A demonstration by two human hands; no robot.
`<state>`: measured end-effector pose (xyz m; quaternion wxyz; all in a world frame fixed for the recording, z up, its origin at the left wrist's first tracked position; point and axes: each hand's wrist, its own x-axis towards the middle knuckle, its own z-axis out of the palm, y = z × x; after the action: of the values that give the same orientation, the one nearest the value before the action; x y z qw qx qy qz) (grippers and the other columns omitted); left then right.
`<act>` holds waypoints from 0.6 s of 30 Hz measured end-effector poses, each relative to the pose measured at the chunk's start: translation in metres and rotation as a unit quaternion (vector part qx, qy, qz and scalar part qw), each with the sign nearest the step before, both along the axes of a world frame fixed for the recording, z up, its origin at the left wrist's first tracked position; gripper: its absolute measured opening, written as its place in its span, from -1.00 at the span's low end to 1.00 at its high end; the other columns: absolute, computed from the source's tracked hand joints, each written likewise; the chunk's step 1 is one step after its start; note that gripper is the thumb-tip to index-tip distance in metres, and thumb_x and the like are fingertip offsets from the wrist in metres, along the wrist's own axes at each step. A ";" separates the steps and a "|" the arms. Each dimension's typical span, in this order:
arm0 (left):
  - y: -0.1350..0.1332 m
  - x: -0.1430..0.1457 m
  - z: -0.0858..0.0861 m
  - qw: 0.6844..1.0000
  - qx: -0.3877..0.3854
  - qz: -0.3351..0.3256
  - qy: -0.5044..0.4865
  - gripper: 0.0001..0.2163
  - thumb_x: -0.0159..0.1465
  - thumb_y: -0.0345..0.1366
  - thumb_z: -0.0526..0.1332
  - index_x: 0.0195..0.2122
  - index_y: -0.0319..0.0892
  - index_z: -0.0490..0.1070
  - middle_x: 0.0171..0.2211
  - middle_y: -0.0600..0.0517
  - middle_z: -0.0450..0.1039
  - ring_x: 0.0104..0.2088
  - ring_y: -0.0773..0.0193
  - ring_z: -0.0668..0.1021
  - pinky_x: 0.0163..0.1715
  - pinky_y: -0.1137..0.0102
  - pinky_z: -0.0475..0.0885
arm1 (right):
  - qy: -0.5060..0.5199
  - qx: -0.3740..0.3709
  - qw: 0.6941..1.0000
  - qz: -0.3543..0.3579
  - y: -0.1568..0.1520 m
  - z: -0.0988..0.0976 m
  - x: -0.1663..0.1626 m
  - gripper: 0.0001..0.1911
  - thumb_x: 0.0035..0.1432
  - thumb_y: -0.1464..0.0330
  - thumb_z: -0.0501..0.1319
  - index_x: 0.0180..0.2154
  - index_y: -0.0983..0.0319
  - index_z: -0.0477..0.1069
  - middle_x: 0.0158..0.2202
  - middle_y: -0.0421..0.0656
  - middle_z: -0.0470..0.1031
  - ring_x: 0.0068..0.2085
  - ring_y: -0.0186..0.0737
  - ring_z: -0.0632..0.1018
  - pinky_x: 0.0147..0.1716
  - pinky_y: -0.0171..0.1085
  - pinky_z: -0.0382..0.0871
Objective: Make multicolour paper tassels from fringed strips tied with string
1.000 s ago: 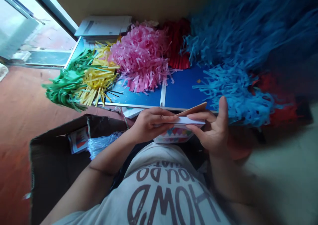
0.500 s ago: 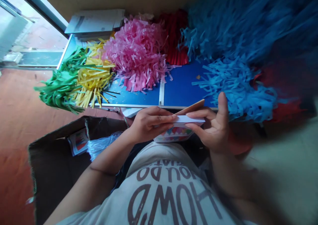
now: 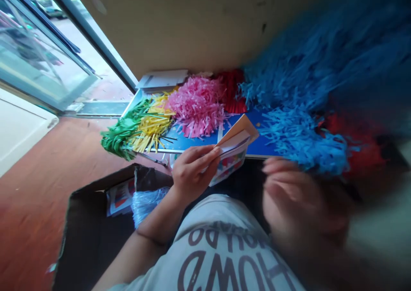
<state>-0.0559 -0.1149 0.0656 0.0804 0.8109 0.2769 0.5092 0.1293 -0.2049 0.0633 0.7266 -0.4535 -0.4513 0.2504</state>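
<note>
My left hand [image 3: 195, 167] is closed on one end of a small paper bundle [image 3: 231, 147] in front of my waist. The bundle has white layers, a stiff tan piece [image 3: 242, 126] tilted up on its far side, and a colourful printed face on its near side. My fingers cover its left end, and I cannot make out exactly what kind of paper item it is. Apart from the bundle, to its right, is my right hand [image 3: 290, 192]. Its fingers look bent but are smeared by motion, so whether it holds anything does not show.
On the blue table [image 3: 181, 144] lie green [image 3: 123, 128], yellow [image 3: 152, 128], pink [image 3: 201, 105], red [image 3: 233, 90] and blue [image 3: 302, 132] fringed paper strips, with stacked papers [image 3: 163, 79] behind. An open cardboard box [image 3: 86, 231] holding white strings [image 3: 147, 203] stands at my left.
My right hand has let go of the bundle and moved away to the right and down. The bundle, still in my left hand, now tilts up at its right end. The view has shifted.
</note>
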 end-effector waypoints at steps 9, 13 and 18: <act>-0.021 0.006 -0.029 0.998 0.011 0.049 0.041 -0.82 0.30 -0.40 0.28 -0.09 -0.14 0.58 -0.18 -0.08 0.65 -0.21 0.25 0.67 -0.18 0.37 0.58 | 0.331 -0.194 0.921 0.066 0.029 -0.028 -0.053 -0.63 -0.22 0.21 0.52 -0.40 0.21 0.44 -0.56 -0.33 0.38 -0.55 -0.44 0.31 -0.55 -0.41 0.16; -0.020 0.010 -0.033 0.998 0.006 0.046 0.044 -0.83 0.28 -0.42 0.30 -0.11 -0.19 0.58 -0.18 -0.11 0.64 -0.22 0.23 0.67 -0.18 0.36 0.59 | 0.338 -0.194 0.919 0.055 0.029 -0.031 -0.050 -0.56 -0.20 0.24 0.51 -0.27 0.20 0.44 -0.52 -0.35 0.41 -0.54 -0.46 0.32 -0.54 -0.41 0.19; -0.020 0.014 -0.036 0.998 0.003 0.044 0.053 -0.83 0.30 -0.41 0.28 -0.10 -0.14 0.57 -0.18 -0.08 0.65 -0.21 0.24 0.67 -0.17 0.36 0.58 | 0.350 -0.192 0.916 0.036 0.030 -0.033 -0.048 -0.49 -0.20 0.28 0.51 -0.21 0.17 0.34 -0.48 -0.36 0.45 -0.53 -0.45 0.36 -0.51 -0.41 0.24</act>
<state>-0.0423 -0.1352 0.0295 0.0407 0.8238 0.3149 0.4695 0.0808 -0.1745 0.0300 0.7276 -0.4511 -0.1274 0.5009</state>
